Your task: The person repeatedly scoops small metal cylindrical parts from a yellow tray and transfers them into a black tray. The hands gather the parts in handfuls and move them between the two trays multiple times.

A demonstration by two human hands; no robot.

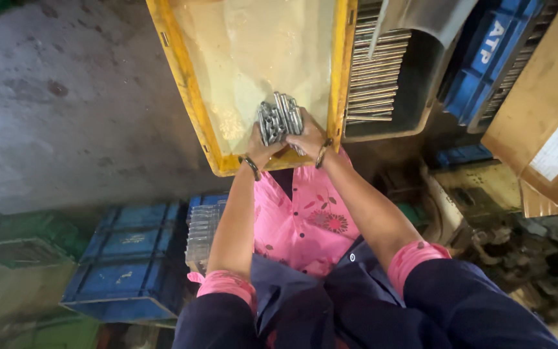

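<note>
Both hands (285, 143) gripping metal rods (280, 118), over yellow tray (188, 90), seemingly liquid-filled

Premises: a small metal-parts workshop or factory floor. Evidence: rough, stained concrete floor (53, 97); stacked blue plastic crates (130, 258); a yellow tray (192, 97); a grey bin of stacked metal rods (374, 71); cardboard box (537, 97); dirty machine parts (524, 258) at right.
</note>
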